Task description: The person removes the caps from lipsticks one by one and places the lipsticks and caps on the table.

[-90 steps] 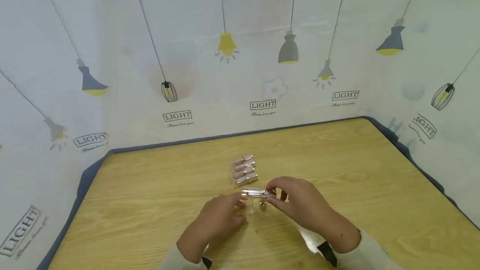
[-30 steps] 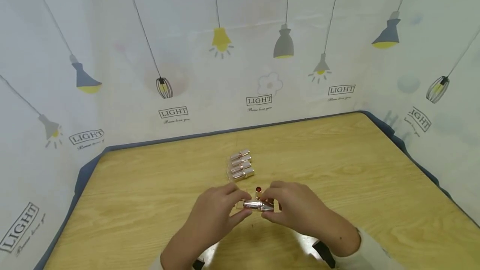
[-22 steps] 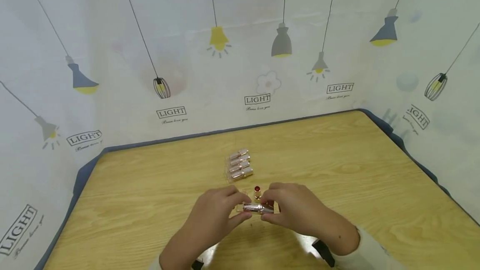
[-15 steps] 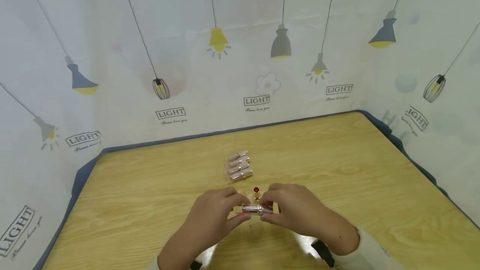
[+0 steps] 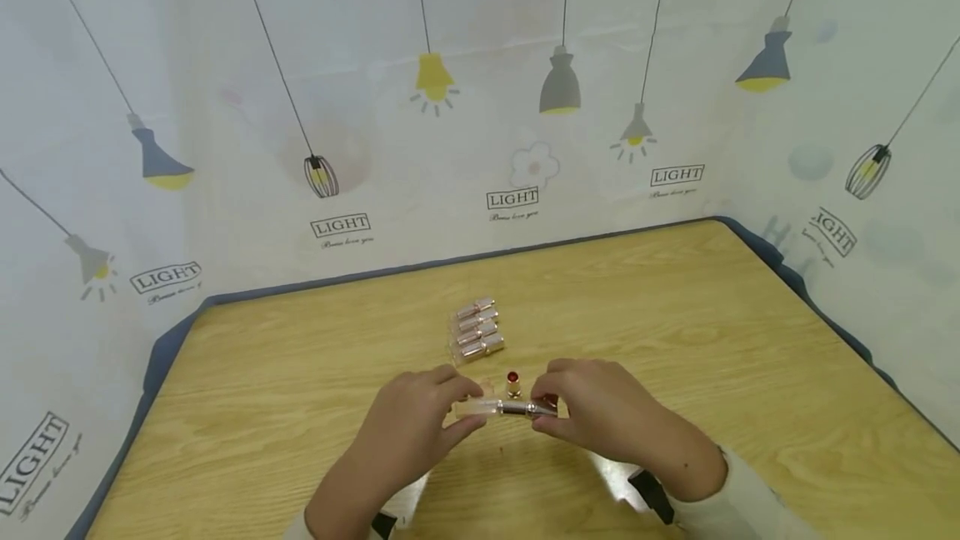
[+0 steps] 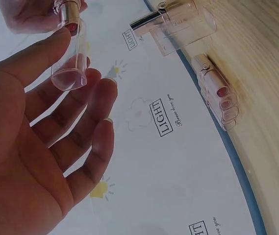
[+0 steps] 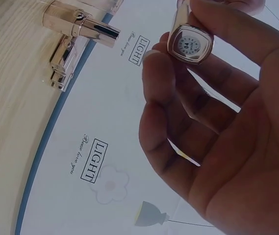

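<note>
Between both hands a lipstick lies level above the table. My left hand (image 5: 412,419) pinches its clear cap (image 5: 477,408) with thumb and fingers at the left end. At the other end my right hand (image 5: 611,407) grips the shiny base (image 5: 543,410), whose round label (image 7: 189,45) faces the right wrist view. A stretch of dark metallic tube (image 5: 514,408) shows between cap and base. Just behind, an uncapped gold lipstick (image 5: 513,385) with a red top stands upright. Its neighbour is a loose clear cap (image 6: 190,32), partly behind the left fingers in the head view.
Farther back on the wooden table (image 5: 315,348), several capped lipsticks (image 5: 480,332) lie side by side in a row. A printed cloth wall (image 5: 420,173) with lamp pictures rises behind the table's blue edge.
Three seconds ago only my right hand held the lipstick; then the left took its cap end. Since half a second ago the hands have moved apart, the cap sliding left along the tube.
</note>
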Demonstrator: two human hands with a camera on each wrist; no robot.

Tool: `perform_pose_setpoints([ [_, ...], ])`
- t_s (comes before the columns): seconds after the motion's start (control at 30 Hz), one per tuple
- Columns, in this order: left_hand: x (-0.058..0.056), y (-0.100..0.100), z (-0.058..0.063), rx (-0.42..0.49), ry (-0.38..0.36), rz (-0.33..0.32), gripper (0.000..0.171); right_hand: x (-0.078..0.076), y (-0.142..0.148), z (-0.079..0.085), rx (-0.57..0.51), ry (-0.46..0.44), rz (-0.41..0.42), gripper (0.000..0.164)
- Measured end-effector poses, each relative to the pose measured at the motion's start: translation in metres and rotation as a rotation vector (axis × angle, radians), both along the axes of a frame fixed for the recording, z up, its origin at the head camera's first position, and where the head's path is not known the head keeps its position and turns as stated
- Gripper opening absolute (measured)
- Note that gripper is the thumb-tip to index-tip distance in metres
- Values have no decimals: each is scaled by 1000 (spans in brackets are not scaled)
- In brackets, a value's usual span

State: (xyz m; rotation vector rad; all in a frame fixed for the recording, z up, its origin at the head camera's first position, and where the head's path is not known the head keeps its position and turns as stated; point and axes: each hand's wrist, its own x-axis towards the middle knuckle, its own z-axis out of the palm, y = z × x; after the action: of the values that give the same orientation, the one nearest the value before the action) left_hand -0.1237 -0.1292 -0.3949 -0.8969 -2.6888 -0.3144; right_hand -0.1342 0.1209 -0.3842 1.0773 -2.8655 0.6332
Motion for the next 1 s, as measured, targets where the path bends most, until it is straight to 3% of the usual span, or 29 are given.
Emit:
perform_pose_setpoints([
  [0.33,-3,-4,-1,40,43,36,25,-3,0,0,-26,7,-5,9],
  [0.7,-12,-9,-5,23,-83,79,22,-13,7,2,-49,40,-73,9],
  [1.0,-11,-5,-7,23,-124,50,24,-18,8,-2,-46,32,-117,9],
])
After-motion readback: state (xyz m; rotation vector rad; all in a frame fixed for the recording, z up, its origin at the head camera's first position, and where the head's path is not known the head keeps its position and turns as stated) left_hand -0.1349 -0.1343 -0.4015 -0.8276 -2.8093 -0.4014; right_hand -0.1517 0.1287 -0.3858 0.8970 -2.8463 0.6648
